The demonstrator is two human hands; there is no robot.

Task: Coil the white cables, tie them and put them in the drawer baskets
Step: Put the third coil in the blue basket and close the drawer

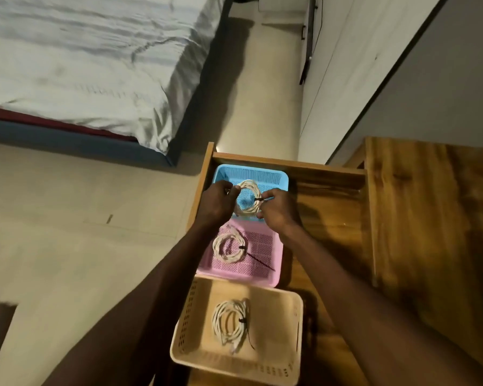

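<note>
We are looking down at a pale tiled floor (67, 218) beside an open wooden drawer (329, 196), with a wooden counter (435, 218) to its right. Nearest us in the drawer sits a beige basket (293, 330) holding a coiled white cable (230, 321) bound with a dark tie. Just beyond it a pink basket (265, 263) holds a second coil (229, 247), its dark tie trailing off to the right. Farthest is a blue basket (273, 178), and over it both hands hold a third coil (250, 197): our left hand (216, 203) has its grip curled round the coil's left edge, while our right hand (276, 210) pinches the coil at the dark tie (258, 200) on its right side. Past the drawer, a bed (81, 65) with a rumpled grey sheet fills the upper left.
</note>
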